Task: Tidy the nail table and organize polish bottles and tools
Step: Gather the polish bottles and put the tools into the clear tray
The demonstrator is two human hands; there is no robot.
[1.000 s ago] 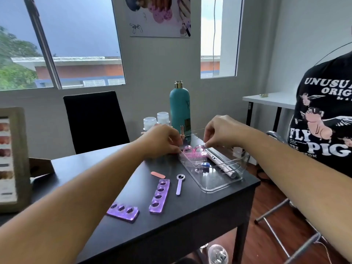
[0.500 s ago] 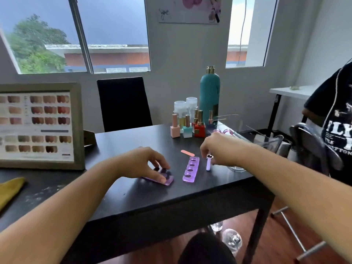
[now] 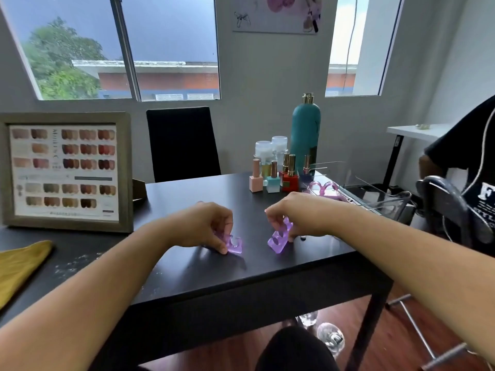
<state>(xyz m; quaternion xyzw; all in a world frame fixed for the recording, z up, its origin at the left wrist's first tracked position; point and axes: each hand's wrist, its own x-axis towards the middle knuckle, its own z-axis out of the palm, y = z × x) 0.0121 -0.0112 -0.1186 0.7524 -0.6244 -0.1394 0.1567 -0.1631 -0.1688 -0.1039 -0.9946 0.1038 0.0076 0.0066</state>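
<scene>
A: What is held by the left hand?

B: A purple toe separator is pinched by its fingertips. The piece is kept low over the black desk, near the front edge; whether it is touching the surface cannot be told.

A: And the right hand?

B: A second purple separator is gripped by it, with the fingers closed around the upper part. This piece is tilted, and its lower end is seen near the desk. The two separators are kept apart, with a gap between them.

A: Where are the polish bottles found?

B: They are grouped at the far side of the desk: a pink bottle, a mint bottle and a red bottle, all upright and close together. A tall teal bottle and two clear jars are placed just behind them.

A: Is something seen to the right of them?

B: Yes, a clear tray is placed there, and pink-handled scissors are seen at its near end. At the left, a framed colour chart is stood upright, and a yellow cloth is laid at the left edge.
</scene>
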